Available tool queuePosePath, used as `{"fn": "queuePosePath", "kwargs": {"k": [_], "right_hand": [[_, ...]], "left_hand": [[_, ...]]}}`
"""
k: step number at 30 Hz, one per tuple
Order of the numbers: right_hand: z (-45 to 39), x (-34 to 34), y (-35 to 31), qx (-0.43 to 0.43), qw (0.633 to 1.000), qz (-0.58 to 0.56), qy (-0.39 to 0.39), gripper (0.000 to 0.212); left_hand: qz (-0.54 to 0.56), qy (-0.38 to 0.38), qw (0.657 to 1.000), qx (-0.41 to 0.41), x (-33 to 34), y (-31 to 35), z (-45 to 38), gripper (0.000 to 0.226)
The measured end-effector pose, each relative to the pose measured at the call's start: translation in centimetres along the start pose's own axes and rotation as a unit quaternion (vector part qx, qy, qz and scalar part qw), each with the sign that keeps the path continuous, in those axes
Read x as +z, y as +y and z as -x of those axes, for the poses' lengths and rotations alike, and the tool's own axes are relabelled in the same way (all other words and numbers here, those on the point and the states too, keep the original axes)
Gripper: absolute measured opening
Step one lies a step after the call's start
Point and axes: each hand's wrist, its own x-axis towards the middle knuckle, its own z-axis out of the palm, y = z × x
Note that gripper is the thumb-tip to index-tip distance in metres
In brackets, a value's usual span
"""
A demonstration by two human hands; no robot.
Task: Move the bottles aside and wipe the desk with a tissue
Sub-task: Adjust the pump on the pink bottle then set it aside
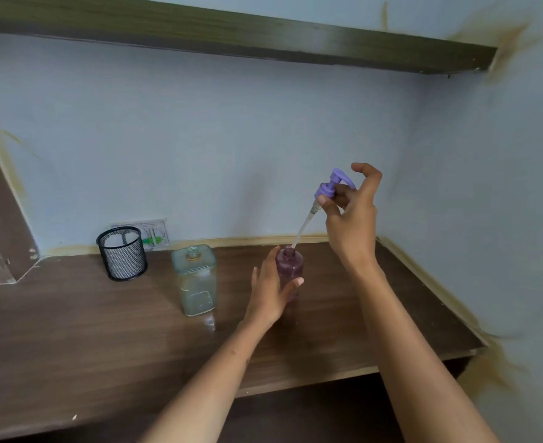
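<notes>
Fingers of the left hand (271,287) wrap the purple bottle (290,270) on the desk (72,330); the right hand (350,212) pinches its pump (330,185), tube tip in the neck.

I see both forearms bare, entering from the bottom edge and angled up and inward. L arm runs from bottom centre toward mid-frame, wrist roughly straight. L hand (271,290) is wrapped round the side of the purple bottle (291,270): fingers curled behind it, thumb tip showing on the near right side, back of hand toward me. R arm comes up steeper from bottom right, wrist bent slightly left. R hand (351,206) is raised well above the L hand. Its thumb and fingers pinch the collar of the purple pump head (332,183); index finger is crooked up over the top, not touching anything I can confirm.
</notes>
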Motion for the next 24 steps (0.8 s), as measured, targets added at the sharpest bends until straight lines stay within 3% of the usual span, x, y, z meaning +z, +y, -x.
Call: {"fn": "queuePosePath", "kwargs": {"k": [9, 18, 24], "right_hand": [[0.9, 1.0, -0.4, 0.008, 0.999, -0.007, -0.03, 0.056], [2.3, 2.6, 0.1, 0.018, 0.992, -0.014, -0.124, 0.059], [4.3, 3.7, 2.1, 0.049, 0.977, -0.017, -0.208, 0.059]], "left_hand": [[-0.033, 0.025, 0.999, 0.033, -2.5, 0.0, 2.8, 0.076], [-0.034, 0.047, 0.998, 0.035, -4.3, -1.9, 5.1, 0.087], [-0.193, 0.061, 0.971, 0.129, -4.3, -2.7, 5.9, 0.074]]}}
